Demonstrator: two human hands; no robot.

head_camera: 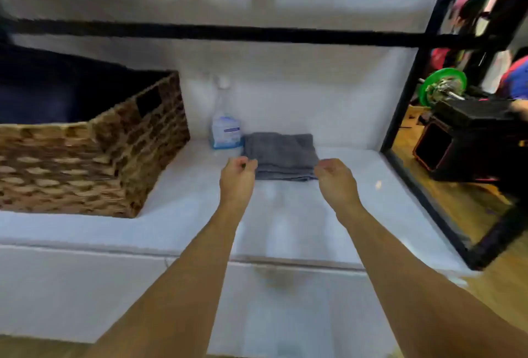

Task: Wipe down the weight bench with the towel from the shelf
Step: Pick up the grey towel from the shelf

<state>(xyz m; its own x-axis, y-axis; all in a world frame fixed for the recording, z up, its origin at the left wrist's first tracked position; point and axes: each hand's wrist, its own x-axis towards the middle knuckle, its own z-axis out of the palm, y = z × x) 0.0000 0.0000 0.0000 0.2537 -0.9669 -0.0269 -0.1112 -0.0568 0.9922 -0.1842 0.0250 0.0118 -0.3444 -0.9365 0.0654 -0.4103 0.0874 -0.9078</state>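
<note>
A folded grey towel [281, 154] lies on the white shelf [183, 214], toward its back. My left hand [238, 177] is at the towel's near left corner, fingers loosely curled, holding nothing. At the towel's near right corner is my right hand [335, 176], fingers loosely curled too. Whether either hand touches the cloth is unclear through the blur. The weight bench is not plainly in view.
A clear spray bottle [225, 126] stands just left of the towel's back edge. A large woven basket [94, 154] fills the shelf's left side. Black frame bars [411, 94] edge the shelf. A green weight plate [441, 87] and a black box [463, 140] are beyond at the right.
</note>
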